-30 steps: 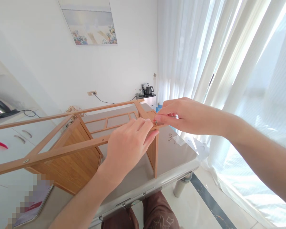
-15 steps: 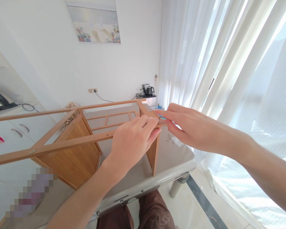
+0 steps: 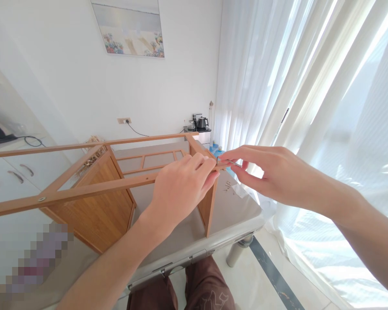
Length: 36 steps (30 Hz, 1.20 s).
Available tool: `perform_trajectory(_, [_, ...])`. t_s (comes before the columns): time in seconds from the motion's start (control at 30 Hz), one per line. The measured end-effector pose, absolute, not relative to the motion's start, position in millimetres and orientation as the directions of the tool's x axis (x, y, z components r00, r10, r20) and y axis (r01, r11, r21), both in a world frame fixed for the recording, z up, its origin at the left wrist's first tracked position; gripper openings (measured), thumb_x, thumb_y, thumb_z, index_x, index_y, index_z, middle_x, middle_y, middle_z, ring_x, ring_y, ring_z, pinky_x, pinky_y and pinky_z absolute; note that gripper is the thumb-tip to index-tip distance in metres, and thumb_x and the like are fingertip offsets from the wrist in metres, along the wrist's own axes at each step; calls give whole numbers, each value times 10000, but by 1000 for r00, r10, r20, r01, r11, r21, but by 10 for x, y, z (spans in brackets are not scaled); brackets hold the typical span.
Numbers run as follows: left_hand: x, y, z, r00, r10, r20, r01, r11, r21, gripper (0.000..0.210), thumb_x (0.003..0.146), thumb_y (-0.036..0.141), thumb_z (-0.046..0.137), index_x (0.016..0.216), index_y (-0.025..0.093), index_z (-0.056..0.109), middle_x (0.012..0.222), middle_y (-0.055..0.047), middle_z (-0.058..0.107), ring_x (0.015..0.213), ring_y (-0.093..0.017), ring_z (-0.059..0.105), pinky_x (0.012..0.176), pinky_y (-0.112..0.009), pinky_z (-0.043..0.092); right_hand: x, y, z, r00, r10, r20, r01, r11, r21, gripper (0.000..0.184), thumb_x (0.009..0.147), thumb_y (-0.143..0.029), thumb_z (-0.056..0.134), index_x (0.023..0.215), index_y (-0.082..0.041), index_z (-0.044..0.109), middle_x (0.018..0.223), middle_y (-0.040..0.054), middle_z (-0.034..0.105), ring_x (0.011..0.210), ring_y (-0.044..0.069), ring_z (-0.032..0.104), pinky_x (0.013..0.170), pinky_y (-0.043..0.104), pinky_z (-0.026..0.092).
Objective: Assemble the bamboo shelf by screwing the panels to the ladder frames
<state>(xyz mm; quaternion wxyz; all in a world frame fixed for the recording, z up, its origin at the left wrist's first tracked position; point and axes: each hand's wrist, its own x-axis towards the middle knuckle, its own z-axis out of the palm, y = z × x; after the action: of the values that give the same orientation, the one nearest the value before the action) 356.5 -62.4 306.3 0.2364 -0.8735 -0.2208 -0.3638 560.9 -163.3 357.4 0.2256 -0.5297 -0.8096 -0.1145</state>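
Observation:
A wooden furniture frame (image 3: 97, 191) lies across the table, its near rail running toward my hands. My left hand (image 3: 181, 185) is closed around the right end of that rail, beside the upright end panel (image 3: 208, 206). Between the thumb and fingers of my right hand (image 3: 274, 170) is a thin metal hex key (image 3: 234, 163). The key's bent end meets the rail's end close to my left fingertips; the fastener under it is too small to make out.
Several loose screws (image 3: 227, 186) lie on the grey table (image 3: 236, 211), right of the end panel. A wooden slatted panel (image 3: 142, 162) stands behind the near rail. White curtains (image 3: 326, 107) hang at the right. A black kettle (image 3: 202, 122) sits on a far cabinet.
My right hand has shifted slightly right, its fingers have turned, and the key's long arm now points right. My left hand keeps its grip on the rail.

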Motion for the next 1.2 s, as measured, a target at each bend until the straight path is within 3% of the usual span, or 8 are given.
perform_trajectory(0.17, [3573, -584, 3013, 614, 182, 768, 548, -798, -249, 142, 1041, 318, 564, 1067, 217, 660, 867, 7, 715, 747, -165, 664, 556, -303, 324, 5617, -1623, 3448, -352, 720, 598, 917, 393, 67, 199, 1050, -270, 544, 1209, -261, 664, 1029, -6, 753, 795, 130, 697, 630, 260, 497])
perform_trajectory(0.43, [3572, -568, 3024, 574, 147, 805, 527, -819, -226, 155, 1005, 336, 649, 1045, 192, 691, 853, 0, 745, 720, -159, 679, 556, -292, 347, 5596, -1635, 3432, -448, 663, 600, 879, 449, 160, 257, 1039, -152, 531, 1255, -212, 655, 1069, 36, 753, 928, 156, 711, 796, 277, 552])
perform_trajectory(0.87, [3625, -566, 2963, 484, 152, 862, 577, -796, -184, 208, 916, 368, 766, 972, 174, 714, 746, 20, 732, 640, -159, 675, 501, -313, 327, 5603, -1634, 3481, -440, 688, 577, 880, 458, 125, 259, 1056, -198, 523, 1273, -239, 659, 1083, 36, 753, 946, 159, 720, 800, 287, 574])
perform_trajectory(1.07, [3610, -550, 2961, 469, 49, 882, 550, -797, -249, 166, 937, 345, 743, 947, 182, 713, 806, 23, 753, 654, -156, 666, 571, -326, 381, 5584, -1624, 3538, -433, 715, 549, 879, 469, 81, 226, 1060, -192, 503, 1206, -227, 671, 1065, 33, 753, 914, 150, 713, 767, 285, 572])
perform_trajectory(1.2, [3634, -596, 2940, 439, 66, 896, 633, -731, -256, 187, 937, 376, 736, 933, 190, 717, 846, 18, 756, 632, -166, 637, 610, -344, 395, 5559, -1624, 3528, -420, 719, 554, 888, 450, 89, 224, 1068, -215, 489, 1178, -228, 684, 1049, 42, 757, 898, 162, 719, 754, 293, 567])
